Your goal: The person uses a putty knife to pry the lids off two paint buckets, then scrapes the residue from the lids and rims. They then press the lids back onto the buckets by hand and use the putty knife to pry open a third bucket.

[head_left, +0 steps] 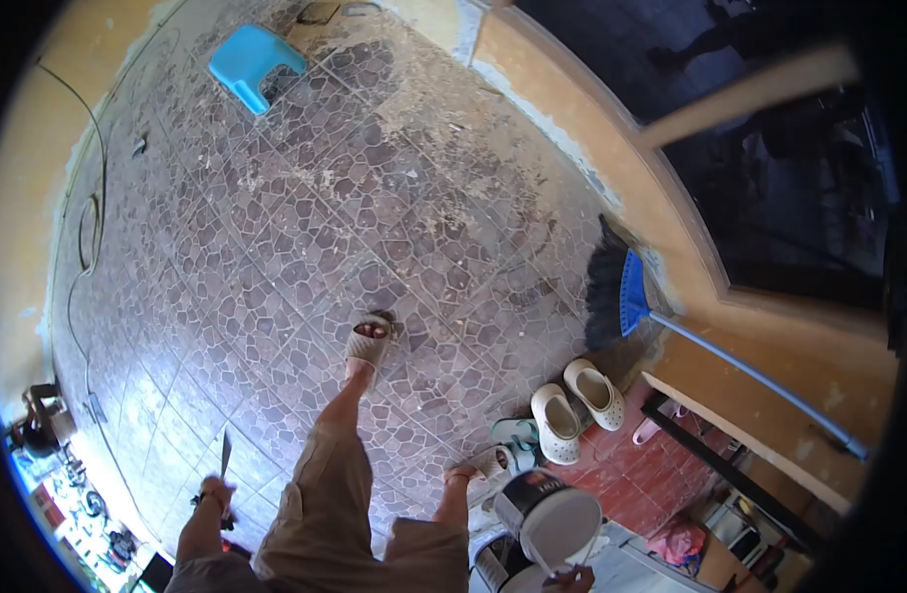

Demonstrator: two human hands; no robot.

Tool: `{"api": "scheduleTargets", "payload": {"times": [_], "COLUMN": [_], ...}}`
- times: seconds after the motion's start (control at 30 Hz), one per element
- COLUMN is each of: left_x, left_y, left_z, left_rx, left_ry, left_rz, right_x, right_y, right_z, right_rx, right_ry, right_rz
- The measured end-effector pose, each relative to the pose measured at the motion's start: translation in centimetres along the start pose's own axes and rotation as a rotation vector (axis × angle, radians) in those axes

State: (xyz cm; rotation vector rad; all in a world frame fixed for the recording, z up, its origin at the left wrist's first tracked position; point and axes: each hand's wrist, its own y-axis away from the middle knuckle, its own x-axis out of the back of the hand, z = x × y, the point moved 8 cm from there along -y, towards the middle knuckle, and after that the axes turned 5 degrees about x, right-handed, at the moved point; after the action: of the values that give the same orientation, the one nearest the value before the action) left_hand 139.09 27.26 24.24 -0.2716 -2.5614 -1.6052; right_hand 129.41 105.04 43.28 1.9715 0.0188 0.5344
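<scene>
Left hand (214,494) clenches a scraper (225,453), right hand (570,580) grips a paint bucket (557,519); the spattered floor (305,227) looks largely uncleaned.

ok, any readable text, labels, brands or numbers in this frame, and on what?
Nothing reads clearly.
Dark label band on the paint bucket in the right hand: pale lettering, too blurred to read.
Label on the second bucket below it: print too small to read.
On the scraper in the left hand, broom, clogs: no markings visible.
</scene>
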Motion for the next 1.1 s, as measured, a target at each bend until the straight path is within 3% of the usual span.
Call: {"api": "scheduleTargets", "payload": {"times": [0.03, 0.07, 0.1, 0.17, 0.23, 0.27, 0.3, 0.37, 0.4, 0.43, 0.57, 0.63, 0.67, 0.7, 0.73, 0.77, 0.83, 0.9, 0.93, 0.97, 1.0, 1.1], "left_x": [8.9, 12.7, 16.0, 25.1, 33.4, 35.4, 35.2, 33.8, 33.2, 32.3, 27.1, 26.3, 28.8, 29.5, 31.3, 33.0, 36.0, 38.3, 41.5, 40.6, 43.3, 49.7], "left_y": [-0.2, -2.5, -4.4, -4.1, -1.1, -0.8, -0.2, -0.8, -0.4, 0.4, 0.1, 0.7, 0.5, 1.5, 1.5, 2.3, 2.7, 1.8, 3.4, 1.6, 1.9, 2.8], "left_z": [1.7, 3.2, 4.7, 8.5, 8.6, 7.9, 7.3, 5.9, 4.6, 3.1, -2.9, -3.0, -2.3, -0.1, 1.1, 1.6, 3.6, 7.1, 9.2, 10.2, 11.6, 15.5], "left_rx": [0.113, -0.049, -0.186, -0.522, -0.584, -0.346, -0.097, -0.187, -0.125, -0.06, 0.127, 0.226, -0.094, -0.394, -0.415, -0.396, -0.401, -0.346, -0.588, -0.114, -0.227, -0.273], "left_ry": [0.25, 0.45, 0.67, 0.343, 0.747, 1.116, 1.441, 1.466, 1.464, 1.453, 1.235, 1.408, 1.011, 0.56, 0.517, 0.676, 1.038, 1.313, 0.996, 1.598, 1.58, 1.642], "left_rz": [-0.036, 0.067, 0.129, 0.643, 0.75, 0.391, 0.004, 0.105, 0.026, -0.057, 0.178, -0.01, 0.378, 0.721, 0.702, 0.692, 0.642, 0.336, 0.658, -0.007, 0.07, 0.024], "right_x": [-1.2, -0.6, -5.6, -13.6, -21.2, -25.1, -29.7, -39.1, -43.2, -46.6, -61.2, -67.0, -69.6, -72.0, -72.6, -72.2, -69.9, -66.7, -65.5, -62.5, -60.8, -57.8], "right_y": [-1.4, -4.3, -4.6, -3.8, -5.9, -6.9, -7.3, -8.3, -8.4, -7.8, -3.4, -2.2, -0.4, -0.5, -0.1, 0.3, -2.2, -5.4, -5.5, -9.6, -13.0, -4.2], "right_z": [0.8, 1.0, 2.8, 5.9, 9.1, 10.8, 12.5, 15.2, 16.5, 17.0, 20.6, 22.1, 22.3, 23.5, 23.2, 22.7, 20.3, 17.0, 15.3, 12.9, 11.2, 12.4], "right_rx": [-0.043, 0.018, -0.02, 0.08, 0.091, 0.09, 0.109, 0.148, 0.163, 0.248, 0.242, 0.241, 0.367, 0.289, 0.312, 0.333, 0.322, 0.289, 0.367, 0.486, 0.607, 0.529], "right_ry": [0.086, 0.182, 0.283, 0.275, 0.287, 0.295, 0.273, 0.233, 0.214, 0.276, 0.302, 0.321, 0.446, 0.443, 0.418, 0.397, 0.35, 0.357, 0.533, 0.708, 0.878, 0.92], "right_rz": [-0.095, 0.081, -0.097, -0.023, -0.131, -0.172, -0.275, -0.483, -0.582, -0.589, -0.672, -0.703, -0.671, -0.756, -0.671, -0.576, -0.58, -0.628, -0.752, -0.665, -0.575, -0.643]}}
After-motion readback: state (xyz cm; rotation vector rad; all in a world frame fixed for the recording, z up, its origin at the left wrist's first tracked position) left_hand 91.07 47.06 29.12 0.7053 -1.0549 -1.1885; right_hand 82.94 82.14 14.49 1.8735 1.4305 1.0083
